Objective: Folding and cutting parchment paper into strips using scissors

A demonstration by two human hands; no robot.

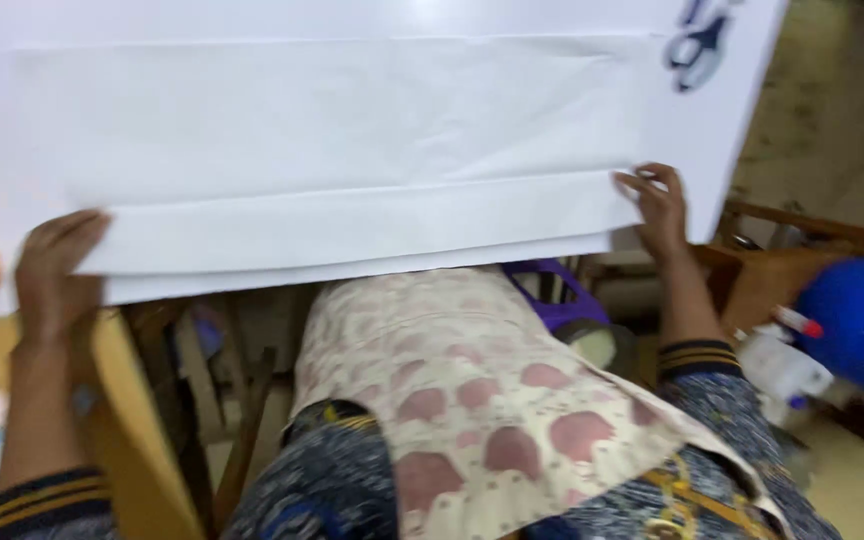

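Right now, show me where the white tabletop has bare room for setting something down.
A bare strip runs along the far edge of the white tabletop, beyond the large folded white paper sheet. The blue-handled scissors crowd the far right corner. The near edge is taken: left hand and right hand grip the paper's ends.

A large white paper sheet (332, 150) lies flat on the table, its near edge folded into a long straight band.

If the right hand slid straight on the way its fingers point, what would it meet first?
The right hand points up-left across the folded white paper; it would likely only ride over more paper. The scissors lie off to its right.
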